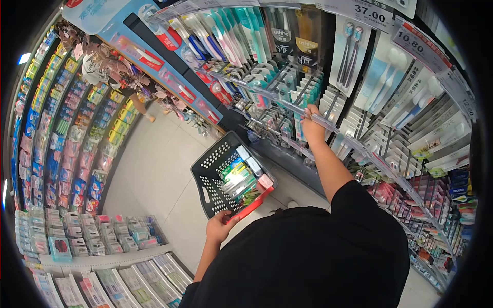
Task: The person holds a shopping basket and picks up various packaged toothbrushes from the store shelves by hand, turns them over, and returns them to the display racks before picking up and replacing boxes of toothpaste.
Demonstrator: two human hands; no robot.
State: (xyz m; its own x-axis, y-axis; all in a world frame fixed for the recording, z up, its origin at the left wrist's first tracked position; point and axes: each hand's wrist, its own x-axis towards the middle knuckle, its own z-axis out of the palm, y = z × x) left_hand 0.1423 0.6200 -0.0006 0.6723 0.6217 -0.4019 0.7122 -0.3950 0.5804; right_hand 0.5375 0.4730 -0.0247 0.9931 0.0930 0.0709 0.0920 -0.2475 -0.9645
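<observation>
My left hand (220,226) is wrapped round the near edge of a black shopping basket (204,197), beside its red handle (250,204). Inside the basket lie several packaged goods (239,177), with white boxes along the right side and a green-and-yellow pack among them. My right hand (313,126) reaches to the toothbrush rack, at the clear price rail (287,105). Its fingers are curled close to hanging toothbrush packs (303,95). The rail and the hand itself hide what is between the fingertips.
More toothbrush packs (382,82) hang at the upper right under price tags (370,14). Curved shelves of colourful packs (67,123) line the left. A low display (92,236) of small packs stands at the lower left. Tiled floor (154,154) lies between. Another person's leg (141,105) shows beyond.
</observation>
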